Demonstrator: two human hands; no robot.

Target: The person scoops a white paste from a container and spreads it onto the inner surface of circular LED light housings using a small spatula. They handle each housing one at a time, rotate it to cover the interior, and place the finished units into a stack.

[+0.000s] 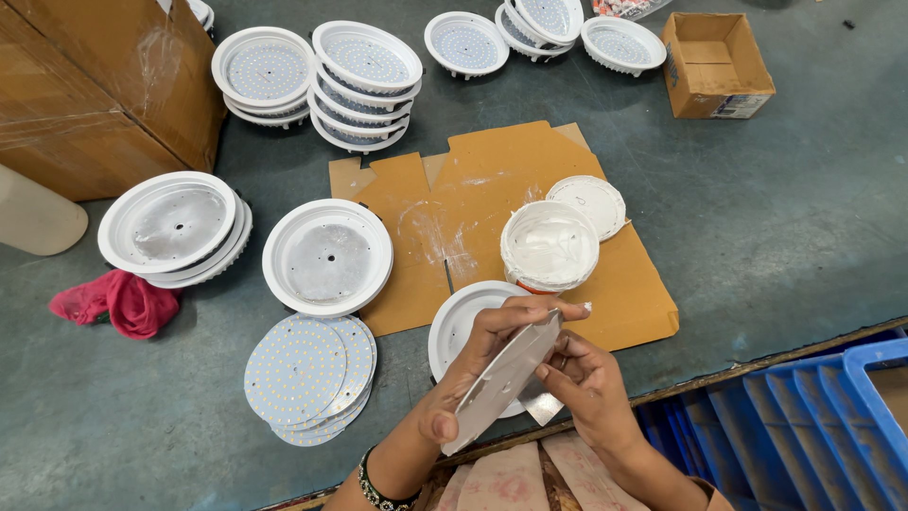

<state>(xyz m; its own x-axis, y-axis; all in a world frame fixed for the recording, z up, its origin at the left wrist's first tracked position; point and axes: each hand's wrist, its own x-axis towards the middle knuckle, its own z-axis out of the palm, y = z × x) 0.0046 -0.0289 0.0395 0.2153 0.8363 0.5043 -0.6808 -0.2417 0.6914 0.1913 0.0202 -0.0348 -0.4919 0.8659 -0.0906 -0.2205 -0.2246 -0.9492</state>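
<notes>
A: From the head view, what is the surface looking like?

B: It is showing as a grey-green surface [776, 237], scuffed and dusty. A flattened sheet of cardboard [492, 180] is lying in the middle, smeared with white.

A: And the hands?

B: The left hand [473, 369] is gripping a round disc [501, 378], tilted on edge, with fingers curled over its top rim and the thumb underneath. The right hand [586, 378] is pressing against the disc's right side, fingers bent; one fingertip is carrying a white dab. So the disc is being held between both hands, above the near edge of the surface.

A: What is sitting under them?

B: A white housing [454, 322] is lying just behind the hands, half on the cardboard. A tub [550, 246] of white paste is standing on the cardboard, its lid [587, 203] lying flat just beside it.

A: What about the rest?

B: An empty housing [327, 255] is lying left of the cardboard, with a stack of them [170, 227] further left. A fan of LED boards [307, 374] is lying near the front. Finished lamps [364, 85] are stacking up at the back. A red rag [118, 301] is lying at the left, big cartons [104, 85] are standing at the top left, a small open box [714, 61] is sitting at the top right, and blue crates [813, 407] are showing at the bottom right.
</notes>
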